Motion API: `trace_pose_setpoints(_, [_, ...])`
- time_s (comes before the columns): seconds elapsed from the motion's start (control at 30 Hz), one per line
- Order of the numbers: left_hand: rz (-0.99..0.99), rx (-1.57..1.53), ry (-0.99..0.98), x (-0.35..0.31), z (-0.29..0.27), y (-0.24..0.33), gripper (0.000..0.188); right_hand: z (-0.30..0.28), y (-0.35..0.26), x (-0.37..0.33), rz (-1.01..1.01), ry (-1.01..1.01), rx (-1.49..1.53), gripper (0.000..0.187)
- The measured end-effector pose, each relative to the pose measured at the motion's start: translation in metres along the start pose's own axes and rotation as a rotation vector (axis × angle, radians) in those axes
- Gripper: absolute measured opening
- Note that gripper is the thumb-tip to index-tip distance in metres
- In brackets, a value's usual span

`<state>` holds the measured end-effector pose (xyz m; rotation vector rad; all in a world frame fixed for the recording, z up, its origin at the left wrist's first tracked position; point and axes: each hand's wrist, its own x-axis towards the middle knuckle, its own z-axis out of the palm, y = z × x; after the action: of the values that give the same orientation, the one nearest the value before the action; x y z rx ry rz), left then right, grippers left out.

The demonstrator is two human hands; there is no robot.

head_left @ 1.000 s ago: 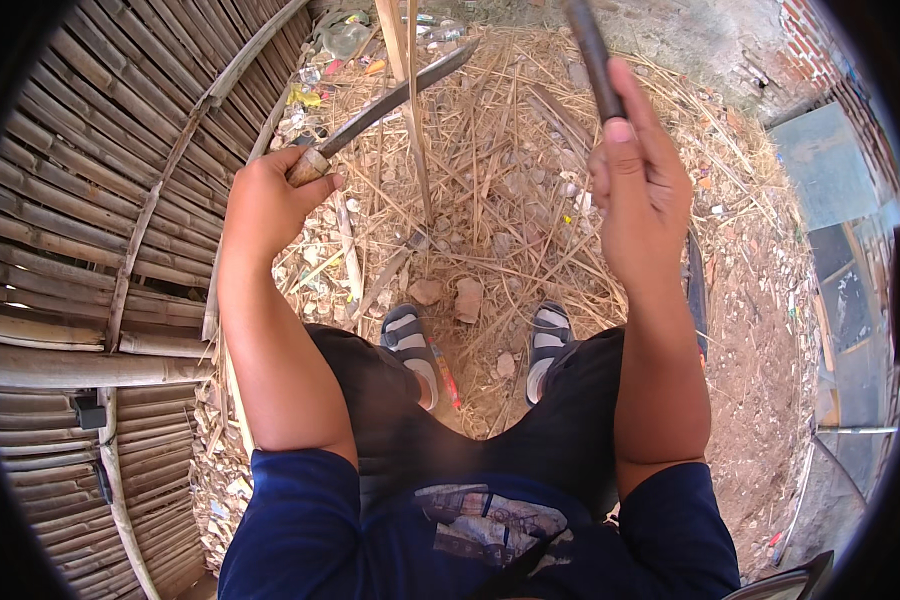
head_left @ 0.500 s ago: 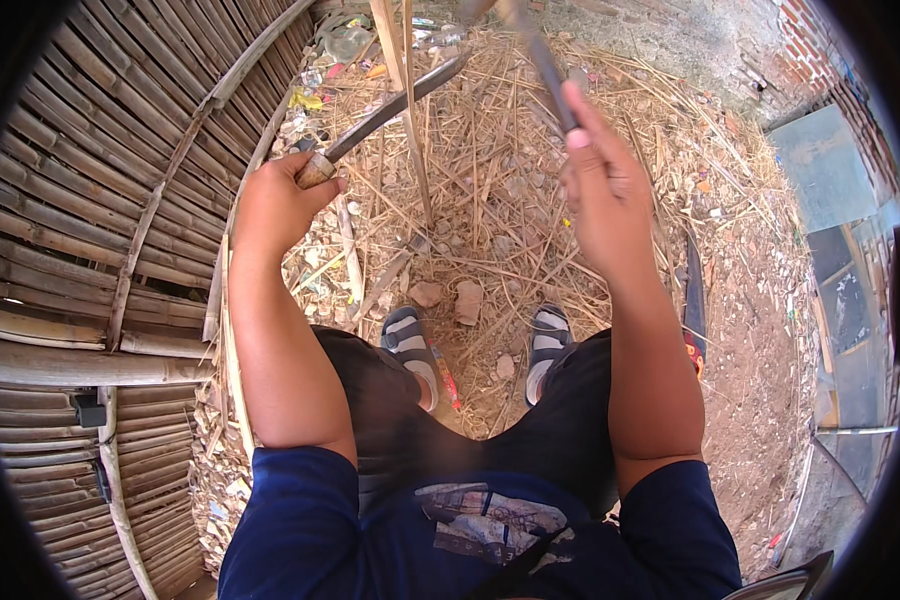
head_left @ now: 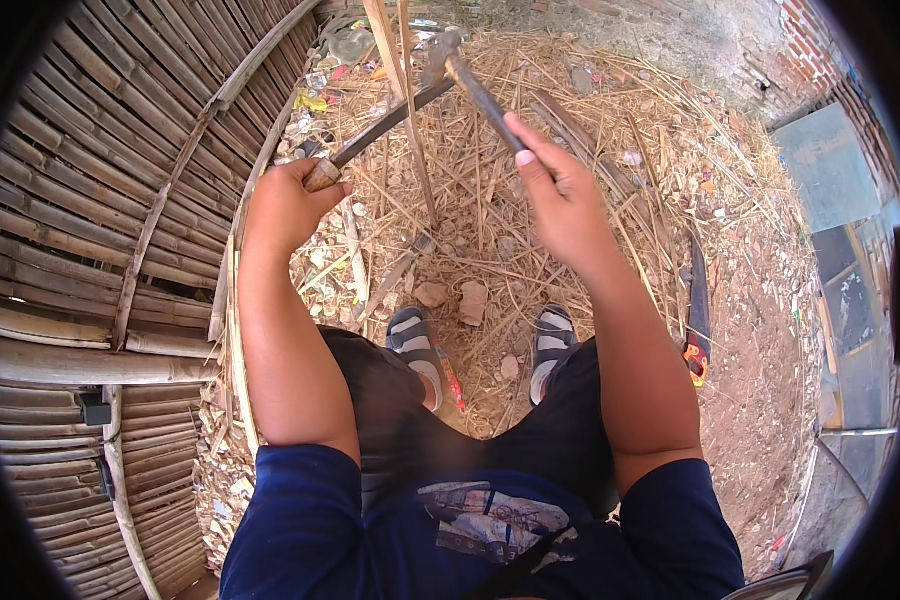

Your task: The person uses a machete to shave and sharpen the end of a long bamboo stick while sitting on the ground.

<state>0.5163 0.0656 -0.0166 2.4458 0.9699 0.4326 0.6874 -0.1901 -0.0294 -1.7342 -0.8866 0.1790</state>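
My left hand (head_left: 292, 205) is closed round the wooden handle of a machete (head_left: 385, 126), whose blade points away to the upper right. That blade crosses an upright bamboo pole (head_left: 384, 45), split into two strips; a narrower bamboo strip (head_left: 415, 150) runs down from it toward the ground. In my right hand (head_left: 567, 205) is a hammer (head_left: 478, 95), gripped by its long handle. Its metal head meets or nearly meets the blade near the tip; whether they touch I cannot tell.
A bamboo slat wall (head_left: 100, 190) rises close on my left. Bamboo scraps and stones litter the ground between my sandalled feet (head_left: 554, 340). A handsaw (head_left: 697, 300) with an orange and black handle lies to the right. Grey-blue sheets (head_left: 826, 165) lean by the right wall.
My right hand has swung the hammer left and down, bringing its head to the blade's far end. The machete has dipped slightly, with my left hand still round its handle.
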Motion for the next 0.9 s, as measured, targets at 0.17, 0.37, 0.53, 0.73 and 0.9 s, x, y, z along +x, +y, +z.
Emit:
trace_pose_setpoints(0.17, [0.035, -0.041, 0.025, 0.000, 0.005, 0.004, 0.035, -0.014, -0.011, -0.002, -0.229, 0.144, 0.157, 0.040])
trace_pose_setpoints(0.37, [0.026, 0.029, -0.009, 0.000, 0.013, 0.012, 0.038, 0.006, 0.025, 0.005, 0.130, -0.068, -0.075, 0.040])
trace_pose_setpoints(0.53, [0.014, 0.063, -0.078, 0.005, 0.013, 0.003, 0.044, 0.020, 0.036, 0.007, 0.155, -0.056, -0.029, 0.038])
trace_pose_setpoints(0.73, [0.025, 0.050, -0.046, 0.005, 0.018, 0.003, 0.046, -0.002, 0.002, 0.003, -0.048, 0.097, 0.106, 0.040])
trace_pose_setpoints(0.9, [0.002, 0.037, -0.050, 0.008, 0.021, 0.005, 0.042, -0.004, 0.023, 0.004, 0.052, -0.030, -0.038, 0.039])
